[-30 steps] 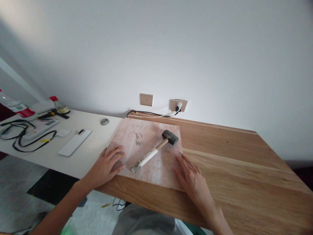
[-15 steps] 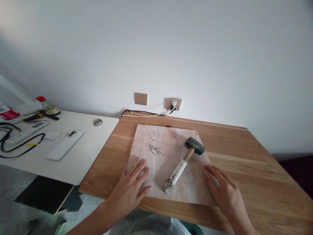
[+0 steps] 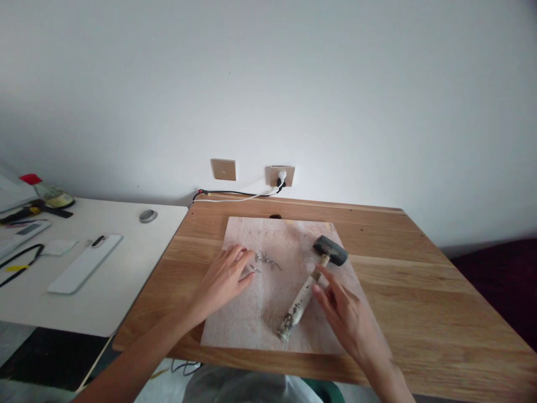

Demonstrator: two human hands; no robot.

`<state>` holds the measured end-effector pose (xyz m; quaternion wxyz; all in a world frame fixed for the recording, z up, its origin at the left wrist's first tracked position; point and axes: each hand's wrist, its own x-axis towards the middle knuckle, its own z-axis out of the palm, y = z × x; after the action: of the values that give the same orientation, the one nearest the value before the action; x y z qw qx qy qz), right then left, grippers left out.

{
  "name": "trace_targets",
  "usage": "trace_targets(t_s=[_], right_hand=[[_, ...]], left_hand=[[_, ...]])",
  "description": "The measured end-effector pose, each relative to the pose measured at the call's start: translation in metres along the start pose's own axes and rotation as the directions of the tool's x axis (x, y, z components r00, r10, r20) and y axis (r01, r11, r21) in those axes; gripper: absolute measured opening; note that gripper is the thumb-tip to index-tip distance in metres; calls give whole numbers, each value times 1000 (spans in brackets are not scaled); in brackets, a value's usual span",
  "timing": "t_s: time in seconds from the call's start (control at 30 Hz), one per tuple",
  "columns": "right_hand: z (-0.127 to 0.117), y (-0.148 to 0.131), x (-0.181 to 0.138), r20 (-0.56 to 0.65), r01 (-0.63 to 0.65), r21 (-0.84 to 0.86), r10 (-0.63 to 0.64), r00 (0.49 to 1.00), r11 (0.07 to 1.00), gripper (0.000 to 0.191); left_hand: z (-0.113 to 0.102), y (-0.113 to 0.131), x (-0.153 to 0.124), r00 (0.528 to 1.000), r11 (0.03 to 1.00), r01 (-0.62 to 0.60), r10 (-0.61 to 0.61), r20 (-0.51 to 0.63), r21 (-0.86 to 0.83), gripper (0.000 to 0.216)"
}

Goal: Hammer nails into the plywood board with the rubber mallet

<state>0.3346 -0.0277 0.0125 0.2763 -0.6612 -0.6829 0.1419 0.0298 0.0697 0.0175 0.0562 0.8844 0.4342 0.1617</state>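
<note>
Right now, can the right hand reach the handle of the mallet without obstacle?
Probably yes. The right hand is open beside the mallet, its fingers near the handle, and nothing lies between them on the board.

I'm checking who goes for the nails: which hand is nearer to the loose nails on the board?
Left. The left hand has its fingertips right at the nails, on their left side. The right hand is farther off, by the mallet handle.
</note>
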Motion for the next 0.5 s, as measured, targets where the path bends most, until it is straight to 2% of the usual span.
trace_targets(t_s=[0.13,0.23,0.33,0.5], right_hand=[[10,-12,21,146,-48,28,43,988,998,50],[15,-11,28,152,-115,-12,116,982,993,41],[18,-8,27,117,-152,-21,153,981,988,35],[13,-11,22,57,-180,82,176,983,980,40]], left_hand=[[16,-16,22,991,993,-117,118,70,-28,62],[27,-18,30,971,979,-197,202,130,-51,66],[33,-7,35,958,968,-242,249,143,-70,65],[42,27,48,931,941,-328,336,142,-80,66]])
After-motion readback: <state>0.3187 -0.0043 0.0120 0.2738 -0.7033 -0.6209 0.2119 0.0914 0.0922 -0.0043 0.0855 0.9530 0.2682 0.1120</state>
